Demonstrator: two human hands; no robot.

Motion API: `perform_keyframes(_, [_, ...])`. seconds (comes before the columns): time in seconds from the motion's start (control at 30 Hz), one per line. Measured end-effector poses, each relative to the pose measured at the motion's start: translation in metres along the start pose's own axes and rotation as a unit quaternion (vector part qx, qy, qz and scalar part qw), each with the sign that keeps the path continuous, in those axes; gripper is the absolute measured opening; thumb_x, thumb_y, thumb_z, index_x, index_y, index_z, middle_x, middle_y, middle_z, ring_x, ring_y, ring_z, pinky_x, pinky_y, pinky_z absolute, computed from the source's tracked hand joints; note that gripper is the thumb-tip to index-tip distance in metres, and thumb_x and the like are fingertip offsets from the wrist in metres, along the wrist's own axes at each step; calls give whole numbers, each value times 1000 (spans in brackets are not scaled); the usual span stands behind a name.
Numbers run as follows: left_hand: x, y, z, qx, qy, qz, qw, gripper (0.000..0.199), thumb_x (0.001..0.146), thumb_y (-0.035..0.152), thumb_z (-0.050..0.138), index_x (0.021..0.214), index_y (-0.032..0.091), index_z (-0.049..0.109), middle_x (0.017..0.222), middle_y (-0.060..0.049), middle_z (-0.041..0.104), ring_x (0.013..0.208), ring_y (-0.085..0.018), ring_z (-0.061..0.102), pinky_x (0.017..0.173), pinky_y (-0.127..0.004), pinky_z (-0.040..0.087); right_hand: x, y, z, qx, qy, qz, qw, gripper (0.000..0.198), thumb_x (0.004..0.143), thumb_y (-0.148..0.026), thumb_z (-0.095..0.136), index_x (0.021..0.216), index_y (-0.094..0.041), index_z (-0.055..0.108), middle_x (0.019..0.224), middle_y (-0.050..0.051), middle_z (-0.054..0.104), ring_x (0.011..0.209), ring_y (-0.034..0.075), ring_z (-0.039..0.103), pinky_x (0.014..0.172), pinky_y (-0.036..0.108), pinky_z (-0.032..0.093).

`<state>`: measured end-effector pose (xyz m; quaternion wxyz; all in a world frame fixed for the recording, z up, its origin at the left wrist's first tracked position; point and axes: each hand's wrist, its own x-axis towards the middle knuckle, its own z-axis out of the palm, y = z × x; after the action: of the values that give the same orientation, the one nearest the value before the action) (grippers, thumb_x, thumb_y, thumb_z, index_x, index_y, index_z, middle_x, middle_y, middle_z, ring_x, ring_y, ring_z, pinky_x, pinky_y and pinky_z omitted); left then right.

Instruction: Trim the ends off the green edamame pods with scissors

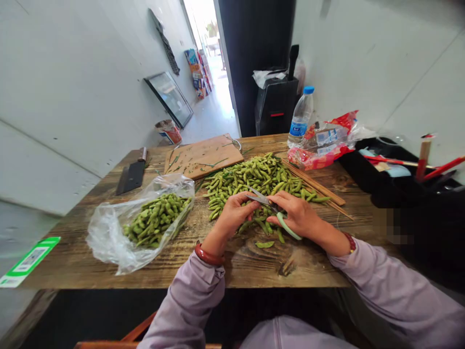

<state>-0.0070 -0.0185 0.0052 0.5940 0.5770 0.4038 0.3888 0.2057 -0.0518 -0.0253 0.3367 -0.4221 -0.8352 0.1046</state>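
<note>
In my right hand (296, 213) is a pair of scissors (287, 227) with pale green handles, its blades parted and pointing left. My left hand (234, 211) is closed in a pinch beside the blade tips; whatever its fingers hold is too small to make out. Behind and beneath both hands spreads a big heap of green soybean pods (250, 173) on the wooden table (240, 269). One loose pod (264, 245) lies nearer the front edge. To the left, a clear plastic bag (109, 237) lies open with more pods (157, 219) inside.
A cleaver (131, 177) lies at the table's left, near a wooden cutting board (203, 156) strewn with green scraps. Wooden sticks (316, 184) lie right of the heap. Farther back are a water bottle (301, 118), a red plastic wrapper (319, 150) and a black holder (358, 167).
</note>
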Motion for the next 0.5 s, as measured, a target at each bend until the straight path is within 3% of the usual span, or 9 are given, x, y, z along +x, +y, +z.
perform_keyframes(0.5, [0, -2, -3, -34, -25, -15, 999, 32, 70, 43, 84, 81, 14, 75, 70, -2, 64, 50, -7, 46, 45, -21, 34, -2, -2, 1, -63, 8, -20, 998, 34, 91, -27, 68, 123, -19, 59, 105, 10, 68, 93, 26, 70, 79, 38, 59])
